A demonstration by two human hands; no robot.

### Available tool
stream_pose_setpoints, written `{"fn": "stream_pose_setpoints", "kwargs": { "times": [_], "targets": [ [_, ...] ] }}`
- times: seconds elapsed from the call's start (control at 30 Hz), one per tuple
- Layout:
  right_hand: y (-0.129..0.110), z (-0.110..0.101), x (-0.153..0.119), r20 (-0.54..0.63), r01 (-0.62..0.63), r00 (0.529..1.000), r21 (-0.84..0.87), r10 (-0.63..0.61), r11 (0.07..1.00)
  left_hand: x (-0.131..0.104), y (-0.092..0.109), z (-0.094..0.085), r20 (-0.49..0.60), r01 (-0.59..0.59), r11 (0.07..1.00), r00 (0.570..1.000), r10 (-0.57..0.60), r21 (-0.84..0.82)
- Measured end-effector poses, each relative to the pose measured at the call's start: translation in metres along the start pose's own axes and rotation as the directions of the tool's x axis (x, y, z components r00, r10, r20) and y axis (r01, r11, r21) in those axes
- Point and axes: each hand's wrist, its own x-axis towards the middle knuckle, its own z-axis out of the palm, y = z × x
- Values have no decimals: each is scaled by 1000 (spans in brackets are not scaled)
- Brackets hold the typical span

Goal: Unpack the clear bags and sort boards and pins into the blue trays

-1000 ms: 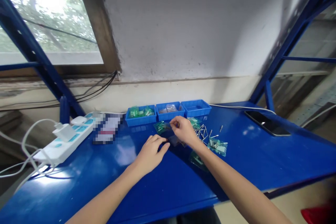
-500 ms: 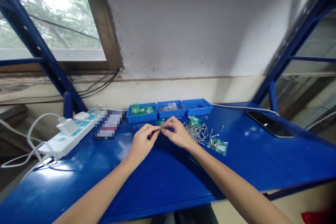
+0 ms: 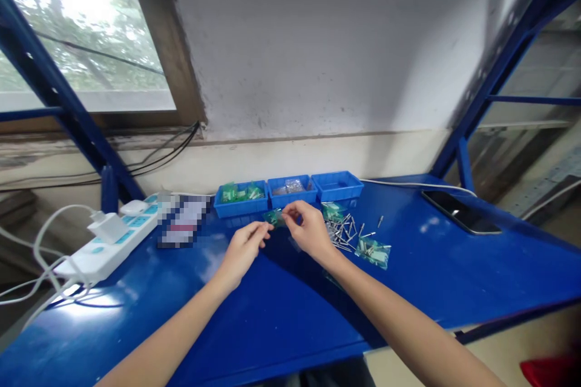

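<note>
My left hand (image 3: 247, 249) is closed in a pinch over the blue table, its fingertips near a small green bag (image 3: 273, 216); what it grips is too small to name. My right hand (image 3: 308, 231) is also pinched, close to the right side of that bag, and its contents cannot be made out. A pile of metal pins (image 3: 342, 233) lies just right of my right hand. Another green bag (image 3: 333, 211) is behind the pile, and a green bag with pale pieces (image 3: 373, 253) rests to its right.
Three blue bins stand along the wall: one with green bags (image 3: 240, 210), one with clear bags (image 3: 292, 198), one bare inside (image 3: 336, 193). A white power strip (image 3: 97, 254) with cables is at left, beside a blurred-out item (image 3: 184, 227). A black phone (image 3: 460, 211) lies at right.
My hands have moved apart from each other; before, their fingertips met around a small item. The green bag behind them shows more now. The view has shifted slightly.
</note>
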Motion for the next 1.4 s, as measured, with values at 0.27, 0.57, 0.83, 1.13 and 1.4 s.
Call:
{"fn": "stream_pose_setpoints", "kwargs": {
  "times": [0.27, 0.57, 0.83, 1.13, 1.4],
  "targets": [
    [-18, 2, -12, 222, 410, 897, -95, -382, 907, 7, -1, -4, 155, 288, 816, 958, -242, -502],
    [-12, 2, -1, 313, -314, 915, 154, 255, 937, 4, -1, -10, -56, -440, 834, 874, 483, 334],
    [-11, -23, 23, -159, -321, 890, 445, 427, 836, -8, -2, 12, 233, -542, 628, 829, 509, 558],
    [-5, -65, 60, -537, 10, 817, -352, -210, 936, -9, -1, 35, 464, -530, 491, 846, 260, 691],
    [24, -22, 21, 233, 12, 969, -385, 85, 923, -8, -7, 17, 371, -469, 566, 883, 287, 678]
  ]
}}
